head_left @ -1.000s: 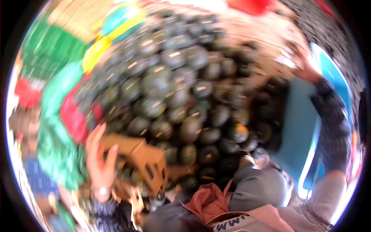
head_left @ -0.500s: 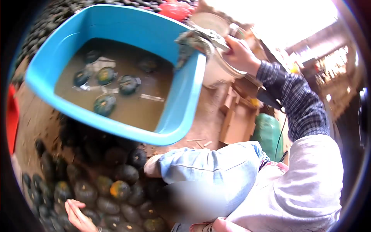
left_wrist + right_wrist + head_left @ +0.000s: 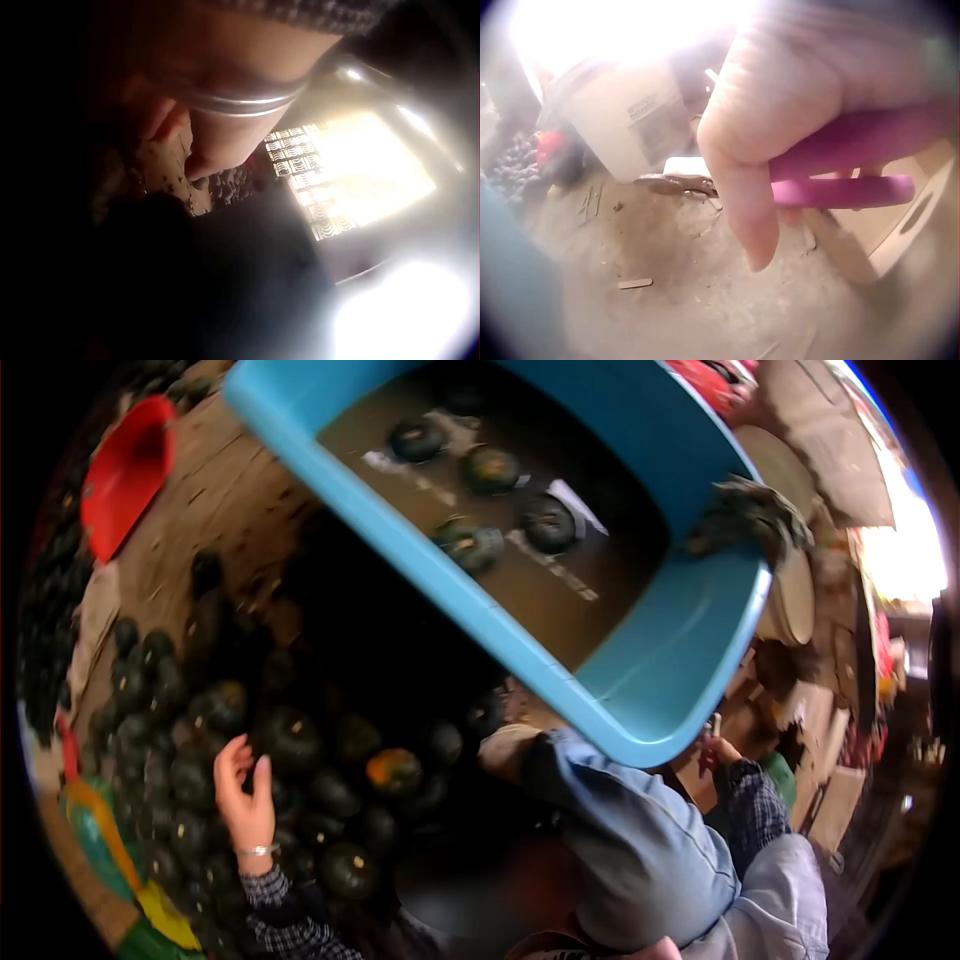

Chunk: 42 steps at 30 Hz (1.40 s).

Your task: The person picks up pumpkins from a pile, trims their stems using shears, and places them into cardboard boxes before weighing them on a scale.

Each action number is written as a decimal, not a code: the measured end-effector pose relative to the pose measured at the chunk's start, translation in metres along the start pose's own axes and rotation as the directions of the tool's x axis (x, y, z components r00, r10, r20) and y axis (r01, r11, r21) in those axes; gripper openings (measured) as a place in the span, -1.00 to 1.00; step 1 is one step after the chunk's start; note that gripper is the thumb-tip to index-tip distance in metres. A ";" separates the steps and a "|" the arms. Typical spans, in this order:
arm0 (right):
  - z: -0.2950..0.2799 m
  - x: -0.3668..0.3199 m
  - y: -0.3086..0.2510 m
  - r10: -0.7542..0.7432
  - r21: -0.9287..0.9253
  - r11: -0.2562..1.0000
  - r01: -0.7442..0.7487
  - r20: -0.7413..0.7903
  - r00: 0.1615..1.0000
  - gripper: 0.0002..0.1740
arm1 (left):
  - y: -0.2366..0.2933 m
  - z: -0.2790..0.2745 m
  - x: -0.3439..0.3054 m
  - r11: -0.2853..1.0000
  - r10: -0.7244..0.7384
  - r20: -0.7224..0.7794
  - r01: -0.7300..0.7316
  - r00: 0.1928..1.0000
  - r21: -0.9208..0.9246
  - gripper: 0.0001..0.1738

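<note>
My right hand [image 3: 787,97] grips pruning shears with pink-purple handles [image 3: 840,193], their metal blades [image 3: 676,184] pointing away from the palm. In the head view that hand [image 3: 724,752] is low at the right, beside the near corner of the blue tub [image 3: 480,610]. My left hand [image 3: 248,800] hovers with loosely bent fingers over a pile of dark green squashes [image 3: 292,735], holding nothing. One squash [image 3: 393,771] has an orange patch. Several squashes [image 3: 490,468] float in the tub's murky water. The left wrist view is dark, showing the hand [image 3: 240,139] and a silver bracelet [image 3: 247,105].
A wet rag [image 3: 755,520] hangs over the tub's right rim. Beyond it stands a whitish bucket [image 3: 626,120]. A cardboard box [image 3: 877,232] lies on the dirt floor near the right hand. A red basin [image 3: 128,478] is at the upper left.
The head view has swung from the squash pile to the tub. My right hand has left the rag at the tub's rim and now holds shears lower down. The left hand stays over squashes.
</note>
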State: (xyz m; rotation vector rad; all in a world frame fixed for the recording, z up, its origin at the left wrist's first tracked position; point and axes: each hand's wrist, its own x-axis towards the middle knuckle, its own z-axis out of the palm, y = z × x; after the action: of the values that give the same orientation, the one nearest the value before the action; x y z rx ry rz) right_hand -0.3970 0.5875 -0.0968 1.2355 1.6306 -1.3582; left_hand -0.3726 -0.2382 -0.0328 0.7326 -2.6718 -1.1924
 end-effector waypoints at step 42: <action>0.613 -0.278 -0.281 0.402 0.491 -0.739 0.462 0.871 -0.283 -0.60 | -0.071 -0.023 -0.110 0.925 -0.369 0.396 0.292 0.841 0.242 -0.76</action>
State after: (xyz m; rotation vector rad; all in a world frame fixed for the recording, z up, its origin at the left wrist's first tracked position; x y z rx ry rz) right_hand -0.6167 -0.0769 0.1097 -2.3827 1.5637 -0.1387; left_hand -0.2427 -0.2418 -0.0597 1.1157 -3.1429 -1.3511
